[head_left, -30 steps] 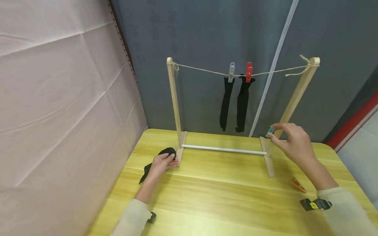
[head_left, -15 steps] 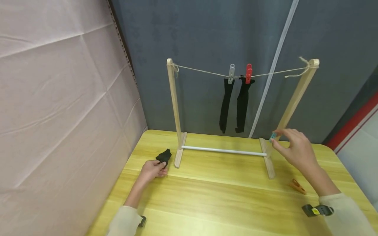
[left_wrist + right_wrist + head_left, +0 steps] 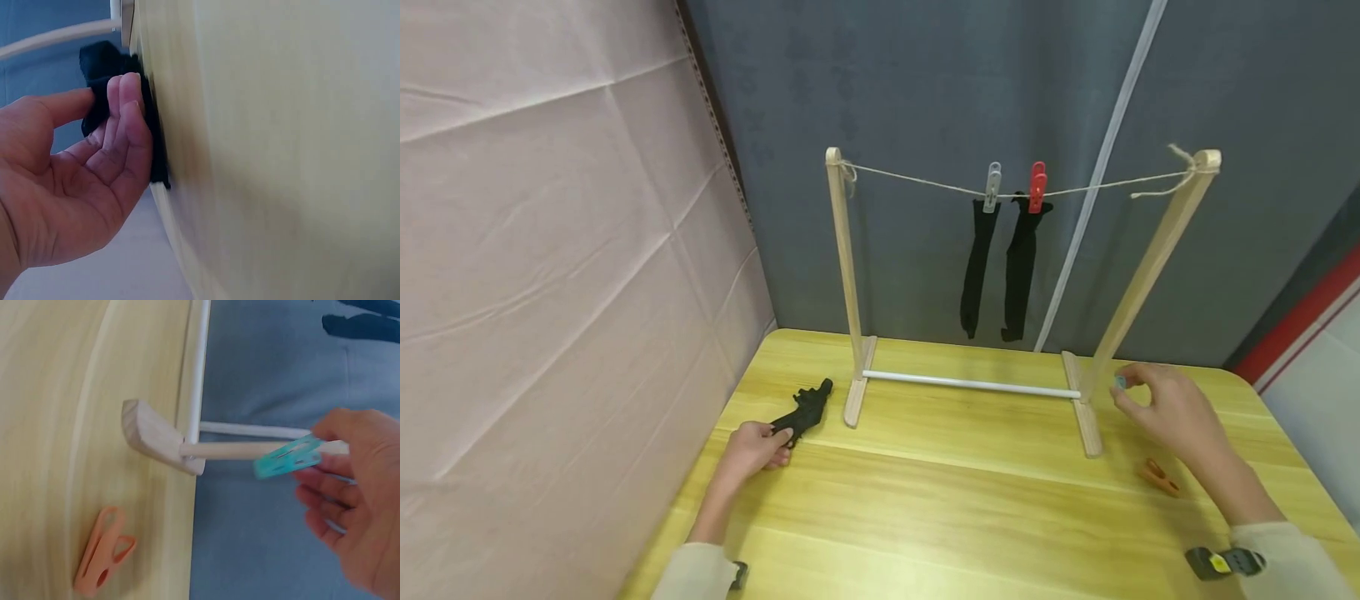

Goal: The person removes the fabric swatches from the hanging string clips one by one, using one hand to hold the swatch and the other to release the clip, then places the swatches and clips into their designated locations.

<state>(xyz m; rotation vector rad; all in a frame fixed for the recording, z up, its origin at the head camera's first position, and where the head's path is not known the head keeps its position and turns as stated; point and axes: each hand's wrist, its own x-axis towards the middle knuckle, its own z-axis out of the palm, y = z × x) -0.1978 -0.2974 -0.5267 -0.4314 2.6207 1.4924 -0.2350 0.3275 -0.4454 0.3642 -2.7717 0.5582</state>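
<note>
Between thumb and fingers, my left hand [image 3: 752,450] pinches a crumpled black sock [image 3: 808,408] at the table's left side. In the left wrist view, part of the sock [image 3: 103,62] shows beyond the thumb, and the fingers hide some of it. My right hand [image 3: 1176,408] pinches a teal clothespin [image 3: 284,459] beside the right post; the head view shows only a small bit of it. Two black socks [image 3: 979,275] hang from the string line [image 3: 910,177], one under a grey clothespin [image 3: 992,187], the other under a red clothespin [image 3: 1037,187].
An orange clothespin [image 3: 1161,477] lies on the table [image 3: 925,517] below the right hand. The wooden rack has a left post [image 3: 845,258], a right post [image 3: 1150,267] and a white bottom bar [image 3: 970,384]. A grey curtain [image 3: 917,75] stands behind, a pale cloth wall [image 3: 572,250] at left.
My left hand has moved left and nearer, still holding the black sock, which now stretches out ahead of it. My right hand has shifted down and right with the teal clothespin.
</note>
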